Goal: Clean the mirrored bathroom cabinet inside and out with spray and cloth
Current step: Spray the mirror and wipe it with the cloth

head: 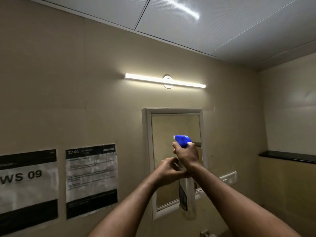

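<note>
In the head view, a spray bottle (186, 190) was held upright before the mirrored cabinet (172, 161), its blue trigger head gripped by the right hand (185, 155), while the bottle's middle was clasped by the left hand's (168, 172) curled fingers.

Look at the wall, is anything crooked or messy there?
Yes. The two paper notices left of the mirror look wrinkled and hang slightly tilted. The mirror glass also looks smudgy. Nothing seems spilled or broken.

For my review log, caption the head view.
Right hand aims blue-topped spray bottle at mirrored cabinet; left hand steadies it.
</note>
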